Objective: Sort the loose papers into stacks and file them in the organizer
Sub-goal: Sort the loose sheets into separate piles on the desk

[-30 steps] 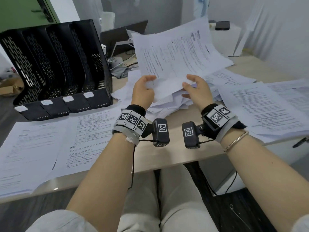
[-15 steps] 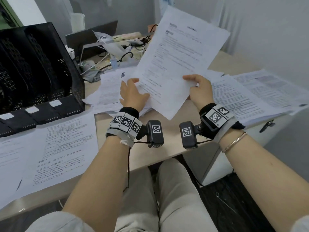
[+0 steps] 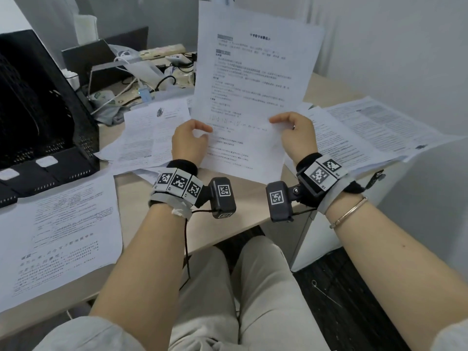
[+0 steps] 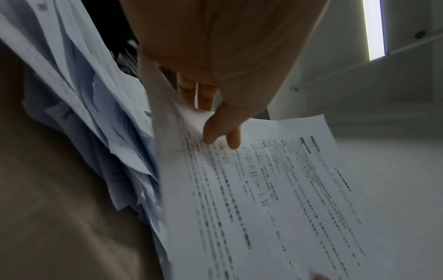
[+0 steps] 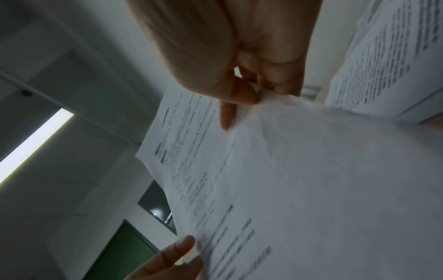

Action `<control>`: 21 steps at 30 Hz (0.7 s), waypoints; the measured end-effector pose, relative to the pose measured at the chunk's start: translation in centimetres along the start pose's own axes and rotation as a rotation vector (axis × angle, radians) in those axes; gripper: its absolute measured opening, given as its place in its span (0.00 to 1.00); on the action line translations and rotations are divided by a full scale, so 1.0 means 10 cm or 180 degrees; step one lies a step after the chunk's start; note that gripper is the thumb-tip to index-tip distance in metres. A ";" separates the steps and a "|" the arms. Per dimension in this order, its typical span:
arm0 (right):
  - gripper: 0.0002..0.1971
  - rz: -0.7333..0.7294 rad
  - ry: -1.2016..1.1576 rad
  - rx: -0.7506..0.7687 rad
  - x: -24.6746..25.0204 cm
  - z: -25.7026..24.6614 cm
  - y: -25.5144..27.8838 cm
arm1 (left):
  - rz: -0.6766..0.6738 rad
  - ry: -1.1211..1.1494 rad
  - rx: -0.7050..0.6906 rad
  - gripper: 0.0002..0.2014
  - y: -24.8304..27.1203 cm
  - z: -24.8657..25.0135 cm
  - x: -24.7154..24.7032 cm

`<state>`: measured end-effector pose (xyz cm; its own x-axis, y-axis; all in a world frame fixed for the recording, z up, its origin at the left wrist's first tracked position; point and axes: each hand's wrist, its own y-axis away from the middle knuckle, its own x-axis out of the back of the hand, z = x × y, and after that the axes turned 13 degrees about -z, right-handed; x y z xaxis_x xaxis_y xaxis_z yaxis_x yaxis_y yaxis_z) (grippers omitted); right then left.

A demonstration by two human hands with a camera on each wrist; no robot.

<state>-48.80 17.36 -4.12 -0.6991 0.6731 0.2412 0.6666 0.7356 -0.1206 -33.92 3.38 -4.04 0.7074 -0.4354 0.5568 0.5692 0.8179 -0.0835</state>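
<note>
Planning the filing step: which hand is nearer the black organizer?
Left. The left hand holds the sheet on the side toward the black organizer; the right hand holds the far edge.

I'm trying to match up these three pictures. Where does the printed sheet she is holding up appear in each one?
Head: the held sheet stands upper centre, above both hands.
Left wrist: it fills the lower right, under the left hand.
Right wrist: it crosses centre to lower right, below the right hand.
Shared landmark: the sheet's dark header bars.

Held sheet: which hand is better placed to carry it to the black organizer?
Left. The left hand grips the held sheet on the side facing the black organizer; the right hand would have to cross over.
</note>
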 end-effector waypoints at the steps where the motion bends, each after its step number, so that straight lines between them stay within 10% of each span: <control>1: 0.29 0.0016 -0.0008 -0.0011 0.02 0.02 -0.01 | 0.0010 0.0051 -0.0053 0.13 0.01 0.01 0.00; 21: 0.18 -0.0401 0.0130 0.0013 -0.23 -0.08 0.07 | 0.1224 0.0684 0.0164 0.26 0.17 -0.13 0.43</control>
<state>-46.51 16.25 -3.97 -0.7661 0.5717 0.2937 0.5730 0.8145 -0.0908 -29.35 2.36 -2.88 0.9377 -0.1596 0.3085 0.2299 0.9510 -0.2066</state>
